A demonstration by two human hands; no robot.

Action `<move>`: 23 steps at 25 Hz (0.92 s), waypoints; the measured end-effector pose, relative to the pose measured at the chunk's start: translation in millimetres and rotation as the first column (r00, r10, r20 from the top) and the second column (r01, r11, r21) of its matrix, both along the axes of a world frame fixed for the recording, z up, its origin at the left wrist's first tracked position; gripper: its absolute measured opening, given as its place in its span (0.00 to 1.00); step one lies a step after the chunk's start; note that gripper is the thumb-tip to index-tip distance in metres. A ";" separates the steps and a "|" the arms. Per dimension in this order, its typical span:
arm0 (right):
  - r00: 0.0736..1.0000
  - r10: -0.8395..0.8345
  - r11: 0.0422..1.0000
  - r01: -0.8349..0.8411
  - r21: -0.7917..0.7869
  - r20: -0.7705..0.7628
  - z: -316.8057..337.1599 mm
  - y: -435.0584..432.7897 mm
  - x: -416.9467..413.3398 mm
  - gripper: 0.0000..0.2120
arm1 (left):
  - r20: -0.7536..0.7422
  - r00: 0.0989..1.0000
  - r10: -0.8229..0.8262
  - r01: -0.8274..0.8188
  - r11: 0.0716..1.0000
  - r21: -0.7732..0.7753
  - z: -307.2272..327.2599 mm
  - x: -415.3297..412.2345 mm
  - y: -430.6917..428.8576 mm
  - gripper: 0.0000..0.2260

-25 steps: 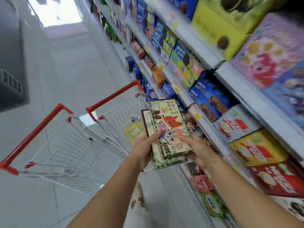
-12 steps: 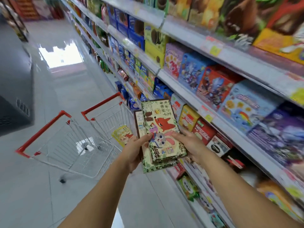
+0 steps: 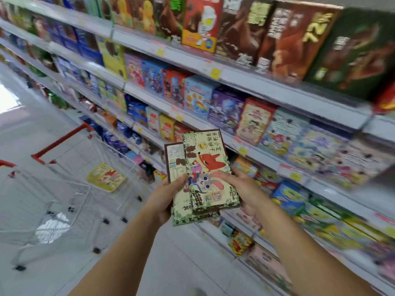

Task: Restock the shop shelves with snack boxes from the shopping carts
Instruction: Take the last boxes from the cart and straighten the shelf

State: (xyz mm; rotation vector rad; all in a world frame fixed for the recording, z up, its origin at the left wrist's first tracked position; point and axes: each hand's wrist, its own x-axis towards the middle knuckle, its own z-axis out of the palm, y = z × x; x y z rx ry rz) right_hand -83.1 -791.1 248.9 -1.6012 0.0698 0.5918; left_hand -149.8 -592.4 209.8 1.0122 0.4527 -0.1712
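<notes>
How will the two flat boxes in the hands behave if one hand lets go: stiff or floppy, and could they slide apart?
Probably stiff: the top box shows straight edges though the left hand and right hand hold the pair only near the lower end. Likely light, being thin. Sliding seems possible: the lower box sits offset beneath it.

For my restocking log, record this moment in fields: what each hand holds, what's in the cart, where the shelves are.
left hand: grips the lower box at its left edge
right hand: grips the top box at its right edge
boxes: two fox-and-rabbit snack boxes, stacked, top one offset to the right
cart: red-handled, on the left, holds one yellow pack
shelves: on the right, full of boxes
status: both boxes in the hands, not yet shelved
</notes>
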 end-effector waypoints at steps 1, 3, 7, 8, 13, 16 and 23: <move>0.999 -0.038 0.999 0.038 -0.004 -0.002 1.3 -27.1 -8.8 0.32 | -0.007 1.000 -0.025 0.025 1.000 0.003 2.5 -6.4 -21.6 0.15; 0.993 -0.117 0.993 0.117 0.011 0.012 12.9 -78.1 -28.9 0.29 | -0.009 0.998 -0.057 0.057 0.998 0.027 8.5 -15.6 -61.9 0.15; 0.975 -0.215 0.977 0.215 0.003 0.049 26.0 -180.7 -56.6 0.33 | 0.006 0.991 -0.130 0.130 0.990 0.056 17.5 -24.9 -148.7 0.29; 0.972 -0.230 0.973 0.229 0.012 0.057 30.8 -205.6 -64.2 0.26 | 0.013 0.990 -0.141 0.140 0.989 0.050 20.7 -27.9 -173.3 0.23; 0.957 -0.277 0.958 0.282 -0.054 0.086 49.7 -348.5 -79.9 0.16 | 0.054 0.992 -0.115 0.108 0.987 0.120 26.1 -37.1 -291.4 0.27; 0.941 -0.312 0.929 0.331 -0.164 0.132 62.9 -426.8 -74.3 0.22 | 0.046 0.998 -0.033 0.029 0.995 0.096 18.4 -43.6 -341.2 0.14; 0.846 -0.424 0.839 0.502 -0.212 0.324 87.7 -471.9 -34.3 0.16 | 0.017 1.000 0.006 -0.008 0.993 0.115 24.5 -61.5 -388.2 0.09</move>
